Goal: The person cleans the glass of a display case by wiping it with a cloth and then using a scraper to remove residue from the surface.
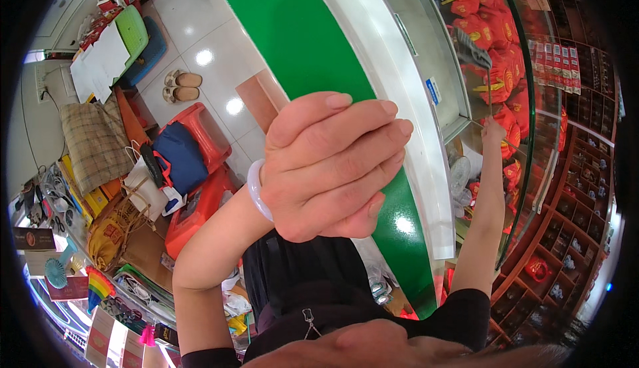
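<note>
My left hand [332,168], with a pale bangle [258,190] at its wrist, is large in the middle of the view, above the green countertop [312,33]. Its fingers are bent and lie together. The palm is hidden, so I cannot tell if anything is in it. At the right, my right hand [491,130] reaches into the display case by its glass pane [530,93]. It grips the thin rod [489,91] of a duster-like tool, whose grey striped head [472,51] lies against red pouches [499,76] with yellow ties.
Wooden compartment shelves [574,208] stand beyond the glass. White ledge [399,98] runs along the countertop. To the left are a red plastic stool [202,135], a blue bag [179,150], slippers [182,87] on the tiled floor and a checked cushion [95,143].
</note>
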The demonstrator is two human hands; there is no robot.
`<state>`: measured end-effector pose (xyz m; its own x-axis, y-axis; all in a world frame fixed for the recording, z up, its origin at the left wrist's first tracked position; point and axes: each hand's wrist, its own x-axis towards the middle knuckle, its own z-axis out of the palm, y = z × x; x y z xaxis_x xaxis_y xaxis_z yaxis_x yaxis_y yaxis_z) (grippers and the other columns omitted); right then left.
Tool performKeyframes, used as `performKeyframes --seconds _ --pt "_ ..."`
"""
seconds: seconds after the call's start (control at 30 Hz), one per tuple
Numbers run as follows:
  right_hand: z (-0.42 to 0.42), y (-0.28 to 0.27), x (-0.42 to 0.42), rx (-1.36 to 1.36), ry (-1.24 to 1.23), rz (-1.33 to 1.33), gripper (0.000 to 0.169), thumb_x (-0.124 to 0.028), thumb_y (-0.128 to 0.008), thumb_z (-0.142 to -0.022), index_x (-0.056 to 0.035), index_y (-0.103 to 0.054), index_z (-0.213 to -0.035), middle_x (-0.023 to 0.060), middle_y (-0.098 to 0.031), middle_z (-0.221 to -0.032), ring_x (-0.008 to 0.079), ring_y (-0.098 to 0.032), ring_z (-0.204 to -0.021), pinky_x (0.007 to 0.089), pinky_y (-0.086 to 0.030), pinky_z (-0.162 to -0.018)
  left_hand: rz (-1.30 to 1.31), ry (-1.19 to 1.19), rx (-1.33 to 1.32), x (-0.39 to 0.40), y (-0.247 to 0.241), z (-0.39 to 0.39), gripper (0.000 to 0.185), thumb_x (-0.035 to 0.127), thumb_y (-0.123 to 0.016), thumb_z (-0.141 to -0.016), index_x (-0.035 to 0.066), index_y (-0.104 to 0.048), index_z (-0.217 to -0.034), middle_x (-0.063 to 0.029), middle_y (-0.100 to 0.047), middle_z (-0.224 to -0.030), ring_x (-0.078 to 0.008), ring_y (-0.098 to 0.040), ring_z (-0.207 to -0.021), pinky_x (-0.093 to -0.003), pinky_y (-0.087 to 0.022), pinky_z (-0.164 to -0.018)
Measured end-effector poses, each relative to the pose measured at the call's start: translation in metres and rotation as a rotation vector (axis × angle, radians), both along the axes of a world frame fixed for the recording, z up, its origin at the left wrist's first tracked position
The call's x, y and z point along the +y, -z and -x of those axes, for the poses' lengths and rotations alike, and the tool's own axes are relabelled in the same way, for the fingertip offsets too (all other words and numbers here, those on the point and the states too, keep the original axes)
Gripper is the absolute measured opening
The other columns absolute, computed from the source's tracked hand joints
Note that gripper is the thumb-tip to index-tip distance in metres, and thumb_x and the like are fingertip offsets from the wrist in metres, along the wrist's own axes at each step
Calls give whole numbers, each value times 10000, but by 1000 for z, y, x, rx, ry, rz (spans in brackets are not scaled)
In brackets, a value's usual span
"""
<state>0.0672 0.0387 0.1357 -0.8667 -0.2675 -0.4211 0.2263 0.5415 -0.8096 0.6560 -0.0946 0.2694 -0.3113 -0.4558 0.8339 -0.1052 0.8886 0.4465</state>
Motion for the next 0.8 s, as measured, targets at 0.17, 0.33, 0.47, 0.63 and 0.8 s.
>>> performKeyframes --seconds 0.17,0.33,0.47,0.63,0.8 --pt "65 -7 80 461 -162 -31 108 -134 -549 -752 -47 -542 -688 12 -496 -551 105 -412 -367 204 -274 -309 -37 30 -39 1 -4 1 273 172 -379 -776 16 -598 -728 -94 -618 -829 -234 -549 -863 -348 -307 -852" --pt "-14 3 -20 571 -324 -164 185 -201 -457 -793 -65 -539 -699 -2 -460 -525 116 -398 -348 237 -288 -304 -44 14 0 -2 -3 -1 206 136 -449 -678 -15 -582 -716 -117 -602 -804 -245 -562 -807 -346 -354 -793" --pt "4 -2 -58 435 -282 -106 192 -220 -461 -778 -67 -545 -698 -7 -450 -538 93 -419 -398 231 -290 -320 9 171 -91 -9 -12 -11 204 81 -520 -654 -40 -562 -812 -150 -571 -877 -274 -554 -821 -364 -398 -765" --pt "-5 -13 -52 131 -240 -83 324 -305 -396 -800 -65 -495 -994 0 -453 -644 88 -383 -404 200 -255 -320 -134 273 -228 -11 -25 -26 212 100 -461 -736 -15 -564 -882 -135 -560 -993 -261 -524 -945 -352 -355 -820" --pt "-26 -24 -35 273 -126 95 192 -220 -591 -748 -81 -516 -639 -22 -419 -462 74 -329 -312 208 -233 -277 -218 309 -330 -10 -37 -26 221 50 -513 -705 -6 -555 -914 -111 -543 -1030 -271 -491 -995 -368 -356 -832"
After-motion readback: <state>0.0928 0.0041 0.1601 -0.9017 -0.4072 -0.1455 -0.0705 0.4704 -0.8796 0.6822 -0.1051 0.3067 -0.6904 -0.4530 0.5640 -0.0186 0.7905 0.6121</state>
